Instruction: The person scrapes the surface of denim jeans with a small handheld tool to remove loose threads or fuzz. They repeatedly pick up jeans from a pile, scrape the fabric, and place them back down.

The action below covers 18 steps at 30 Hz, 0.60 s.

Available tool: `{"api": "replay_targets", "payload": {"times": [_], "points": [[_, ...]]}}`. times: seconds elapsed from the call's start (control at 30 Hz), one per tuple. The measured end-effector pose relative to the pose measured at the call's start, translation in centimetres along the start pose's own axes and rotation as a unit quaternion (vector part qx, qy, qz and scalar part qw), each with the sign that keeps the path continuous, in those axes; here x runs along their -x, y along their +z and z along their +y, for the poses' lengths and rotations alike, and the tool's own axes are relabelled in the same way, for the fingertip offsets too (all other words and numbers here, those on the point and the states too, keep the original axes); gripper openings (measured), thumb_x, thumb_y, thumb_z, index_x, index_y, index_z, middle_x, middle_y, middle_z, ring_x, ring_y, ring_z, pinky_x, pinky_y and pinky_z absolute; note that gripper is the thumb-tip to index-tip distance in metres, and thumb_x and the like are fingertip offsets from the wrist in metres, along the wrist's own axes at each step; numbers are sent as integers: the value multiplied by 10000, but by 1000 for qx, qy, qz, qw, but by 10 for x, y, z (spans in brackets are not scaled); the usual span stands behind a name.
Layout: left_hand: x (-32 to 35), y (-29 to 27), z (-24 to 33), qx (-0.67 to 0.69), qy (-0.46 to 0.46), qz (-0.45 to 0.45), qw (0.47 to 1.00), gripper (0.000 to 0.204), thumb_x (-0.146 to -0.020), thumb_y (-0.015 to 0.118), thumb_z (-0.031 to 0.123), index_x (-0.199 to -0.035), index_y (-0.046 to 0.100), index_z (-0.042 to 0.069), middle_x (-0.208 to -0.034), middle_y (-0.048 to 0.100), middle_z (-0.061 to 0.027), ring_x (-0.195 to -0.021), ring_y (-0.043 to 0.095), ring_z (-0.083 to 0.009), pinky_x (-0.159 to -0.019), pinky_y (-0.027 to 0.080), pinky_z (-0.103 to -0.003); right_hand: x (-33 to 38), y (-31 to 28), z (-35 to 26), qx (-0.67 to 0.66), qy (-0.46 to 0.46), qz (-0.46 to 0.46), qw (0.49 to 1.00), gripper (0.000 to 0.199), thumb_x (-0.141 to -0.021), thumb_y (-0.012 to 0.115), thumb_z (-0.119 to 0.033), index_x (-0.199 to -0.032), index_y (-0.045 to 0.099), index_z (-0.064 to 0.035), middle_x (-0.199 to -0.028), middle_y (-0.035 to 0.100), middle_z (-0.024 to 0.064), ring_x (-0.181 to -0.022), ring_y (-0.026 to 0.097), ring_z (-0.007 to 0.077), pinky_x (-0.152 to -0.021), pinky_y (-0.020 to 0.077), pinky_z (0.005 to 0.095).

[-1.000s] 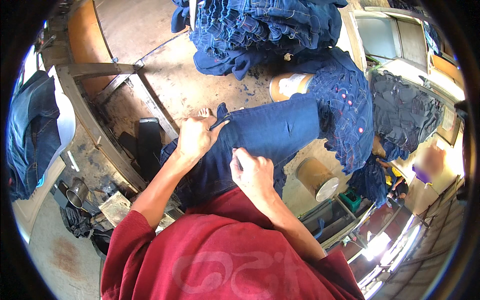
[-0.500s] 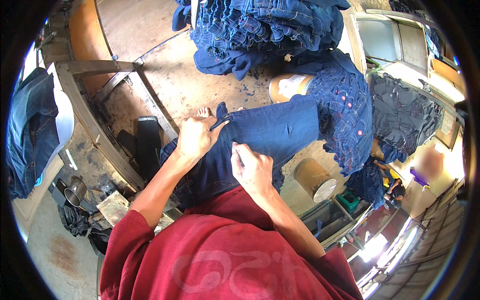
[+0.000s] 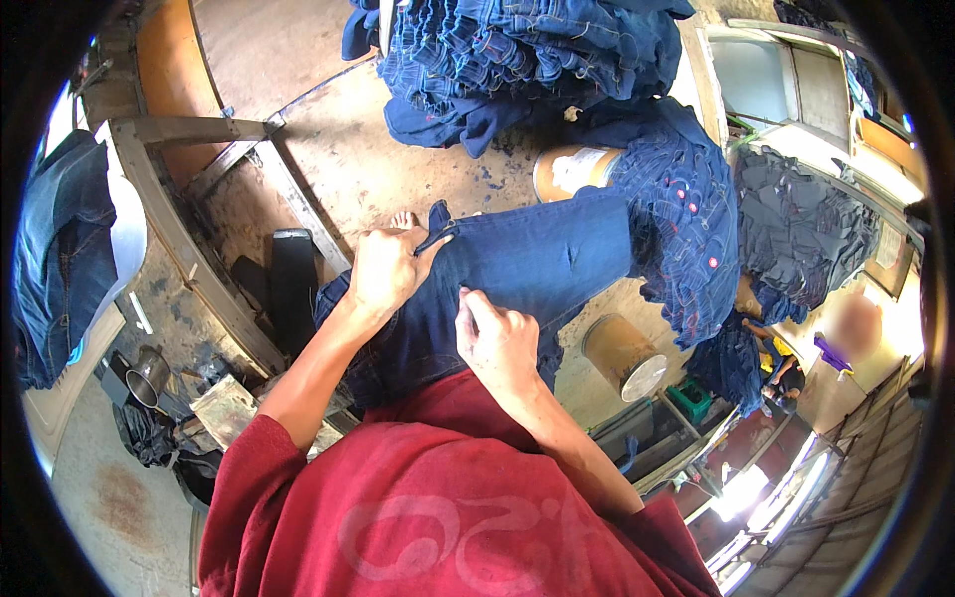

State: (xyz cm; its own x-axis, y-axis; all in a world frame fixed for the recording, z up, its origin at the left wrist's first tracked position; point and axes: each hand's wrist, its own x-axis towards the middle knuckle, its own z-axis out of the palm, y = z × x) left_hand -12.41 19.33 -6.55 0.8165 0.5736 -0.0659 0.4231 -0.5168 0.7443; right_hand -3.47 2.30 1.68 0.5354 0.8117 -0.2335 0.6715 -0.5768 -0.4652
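We look down on a stained brown floor [image 3: 338, 164] stretching back beneath the work. A great stack of blue jeans [image 3: 527, 55] fills the top of our view, a tagged denim heap [image 3: 686, 234] droops at right, and a dark-grey garment pile [image 3: 806, 224] lies farther out. Across our front, reaching to that heap, is the pair of jeans [image 3: 537, 244] we handle; a brown drum [image 3: 617, 350] stands just past it. Our left hand [image 3: 386, 271] clenches a folded edge; our right hand [image 3: 497, 338] curls closed over the cloth, and we cannot tell what that grip holds.
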Motion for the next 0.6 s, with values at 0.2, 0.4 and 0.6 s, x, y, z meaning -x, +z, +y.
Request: {"api": "replay_targets", "payload": {"times": [0.2, 0.4, 0.6], "points": [[-2, -1, 3, 7, -23, -6, 1000, 382, -921, 881, 287, -715, 682, 34, -642, 663, -227, -624, 722, -412, -572, 588, -447, -2, 0, 3, -24, 10, 29, 999, 40, -987, 733, -112, -1010, 717, -83, -681, 725, 121, -560, 730, 305, -503, 566, 407], [2, 1, 1, 0, -13, -2, 1000, 344, -916, 885, 287, -753, 718, 34, -658, 678, -217, -620, 727, -396, -585, 597, -430, -4, -5, 4, -10, 31, 6, 999, 39, -988, 728, -150, -987, 733, -111, -619, 689, 139, -525, 710, 347, -497, 568, 454], [-3, -20, 15, -21, -41, -11, 999, 327, -870, 918, 336, -855, 780, 41, -757, 731, -198, -738, 754, -366, -708, 611, -445, -5, -17, 10, -4, 25, -13, 1000, 81, -955, 776, -197, -1014, 776, -141, -638, 701, 138, -589, 733, 330, -548, 580, 439]]}}
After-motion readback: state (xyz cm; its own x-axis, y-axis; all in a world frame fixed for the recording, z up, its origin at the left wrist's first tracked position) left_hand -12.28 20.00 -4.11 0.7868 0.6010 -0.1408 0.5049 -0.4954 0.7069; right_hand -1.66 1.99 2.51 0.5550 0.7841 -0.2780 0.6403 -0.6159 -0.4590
